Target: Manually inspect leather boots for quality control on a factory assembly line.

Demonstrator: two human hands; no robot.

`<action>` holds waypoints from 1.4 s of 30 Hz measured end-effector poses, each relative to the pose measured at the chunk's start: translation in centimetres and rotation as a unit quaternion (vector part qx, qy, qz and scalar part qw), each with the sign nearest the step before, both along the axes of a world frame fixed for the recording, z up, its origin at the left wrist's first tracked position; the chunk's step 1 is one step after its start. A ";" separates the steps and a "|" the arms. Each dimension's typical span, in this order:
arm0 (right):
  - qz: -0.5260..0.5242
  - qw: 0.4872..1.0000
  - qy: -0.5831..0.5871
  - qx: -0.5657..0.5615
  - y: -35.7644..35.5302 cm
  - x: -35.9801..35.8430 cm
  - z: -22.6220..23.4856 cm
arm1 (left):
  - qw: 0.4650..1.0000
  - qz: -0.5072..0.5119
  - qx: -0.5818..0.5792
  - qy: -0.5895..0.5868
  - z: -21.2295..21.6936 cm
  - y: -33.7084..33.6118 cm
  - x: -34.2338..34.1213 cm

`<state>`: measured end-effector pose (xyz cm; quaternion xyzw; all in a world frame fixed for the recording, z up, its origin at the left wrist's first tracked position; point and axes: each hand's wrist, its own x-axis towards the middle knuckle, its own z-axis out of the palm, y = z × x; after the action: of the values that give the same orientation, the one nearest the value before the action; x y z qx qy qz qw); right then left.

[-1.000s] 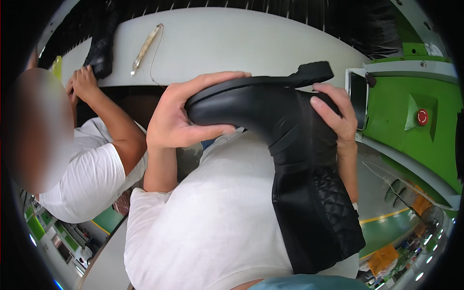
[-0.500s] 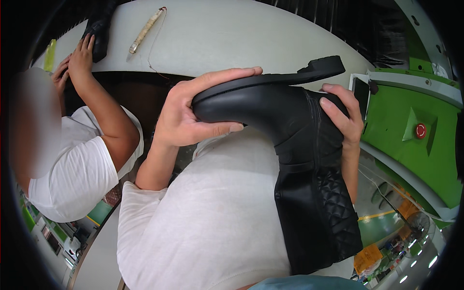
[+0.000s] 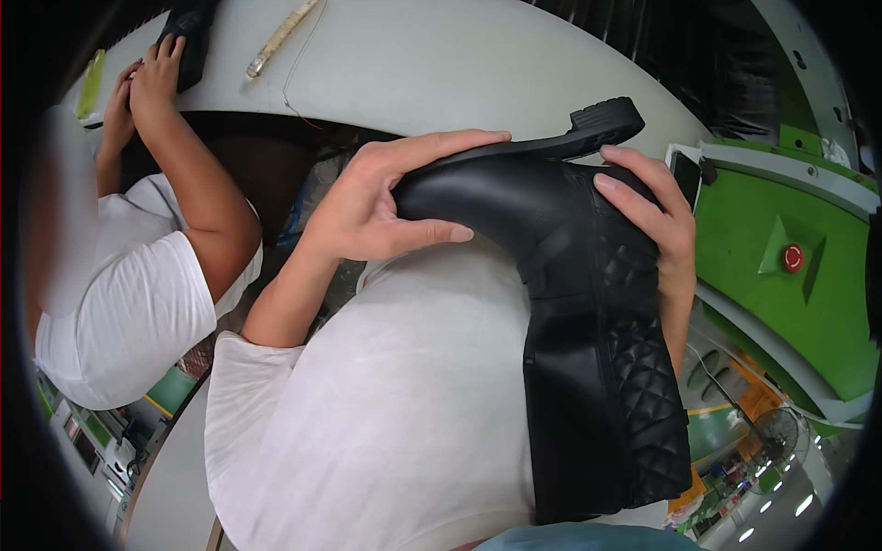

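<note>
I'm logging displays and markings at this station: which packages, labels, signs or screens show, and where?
Dark screen: upright flat panel, pale frame, just beyond the right hand holding the black boot.
Red round button: on the green machine housing, far right.
No packages or readable labels can be made out.

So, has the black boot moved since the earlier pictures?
Yes, slightly: the black boot has risen away from the red button, toward the white table.

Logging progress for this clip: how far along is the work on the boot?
The black boot looks fully assembled, sole and heel attached. In hand: left hand grips the toe, right hand the heel side, sole facing away. Left: it is not yet set on the white table.
</note>
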<state>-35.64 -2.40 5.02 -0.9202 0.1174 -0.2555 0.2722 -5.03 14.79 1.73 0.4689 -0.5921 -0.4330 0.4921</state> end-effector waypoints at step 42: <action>-0.014 0.994 0.068 -0.086 2.0 5.4 0.3 | 0.950 0.214 -0.187 -0.126 -8.9 0.0 -2.6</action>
<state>-30.20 -0.36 5.32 -0.9537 0.1267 -0.2049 0.1798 -7.68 14.78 -7.19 0.5352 -0.6053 -0.1360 0.5733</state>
